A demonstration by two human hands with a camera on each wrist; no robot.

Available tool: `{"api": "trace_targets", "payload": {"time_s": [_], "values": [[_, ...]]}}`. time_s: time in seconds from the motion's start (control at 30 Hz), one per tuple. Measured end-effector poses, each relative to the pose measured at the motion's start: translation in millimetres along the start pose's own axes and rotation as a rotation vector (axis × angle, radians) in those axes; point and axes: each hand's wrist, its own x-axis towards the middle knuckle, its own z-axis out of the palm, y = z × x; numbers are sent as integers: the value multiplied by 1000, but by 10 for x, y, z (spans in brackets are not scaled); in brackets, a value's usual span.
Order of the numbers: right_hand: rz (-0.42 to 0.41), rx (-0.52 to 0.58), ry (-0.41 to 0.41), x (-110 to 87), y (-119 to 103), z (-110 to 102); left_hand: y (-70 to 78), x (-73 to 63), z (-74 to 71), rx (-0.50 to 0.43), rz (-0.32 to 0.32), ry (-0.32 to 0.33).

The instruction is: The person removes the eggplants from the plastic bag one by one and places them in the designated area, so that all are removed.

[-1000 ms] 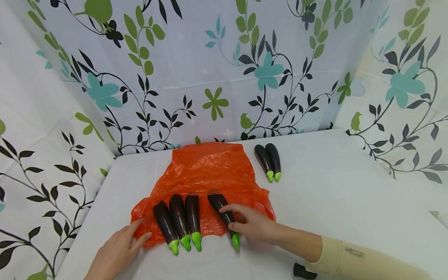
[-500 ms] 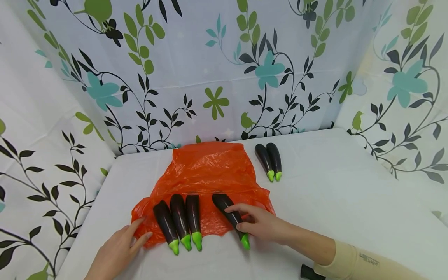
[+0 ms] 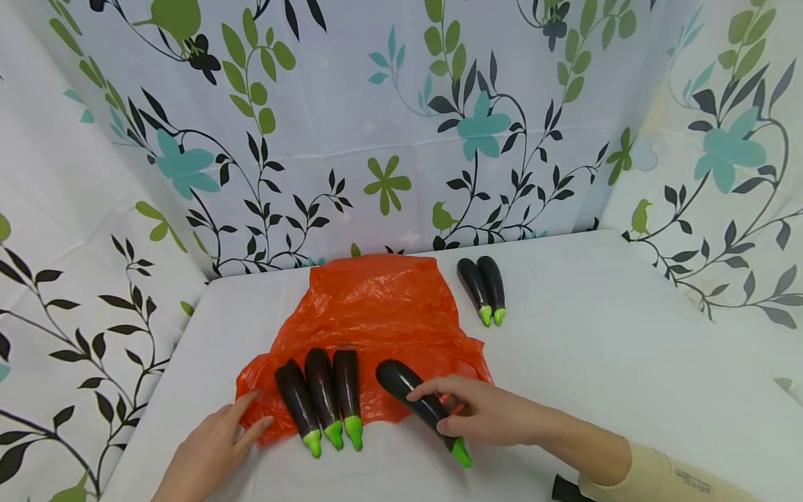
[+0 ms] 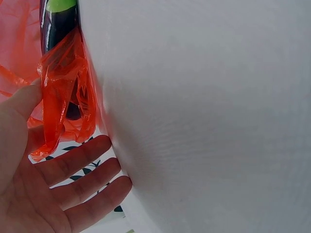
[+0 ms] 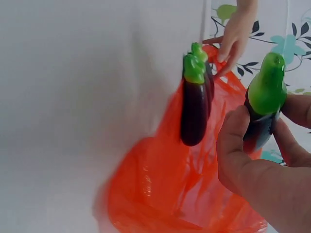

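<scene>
My right hand (image 3: 483, 411) pinches a dark eggplant (image 3: 401, 380) between thumb and fingers, its green stem end pointing towards me. In the right wrist view this eggplant (image 5: 265, 97) is off the table, with the stem facing the camera. Three more eggplants (image 3: 321, 390) lie side by side on the near part of a red plastic bag (image 3: 383, 300), stems towards me. My left hand (image 3: 210, 446) holds the bag's left edge between thumb and index finger. In the left wrist view the bag's gathered edge (image 4: 60, 92) passes between them, while the other fingers are extended.
Two eggplants (image 3: 482, 289) lie together on the white table (image 3: 596, 335), right of the bag's far end. A dark object (image 3: 567, 489) is partly hidden by my right sleeve. Patterned cloth (image 3: 314, 139) hangs behind the table and at its sides.
My right hand has drawn its eggplant right and towards me, away from the three on the bag. The eggplant has tilted more. My left hand and the bag look unchanged.
</scene>
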Motion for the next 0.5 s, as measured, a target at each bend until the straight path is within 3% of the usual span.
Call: {"api": "trace_targets", "payload": {"time_s": [0.23, 0.5], "values": [[-115, -51, -65, -125, -67, -29, -6, 11, -4, -1, 2, 1], [-198, -104, -53, -317, -227, -80, -1, 11, -12, -9, -14, -25]]}}
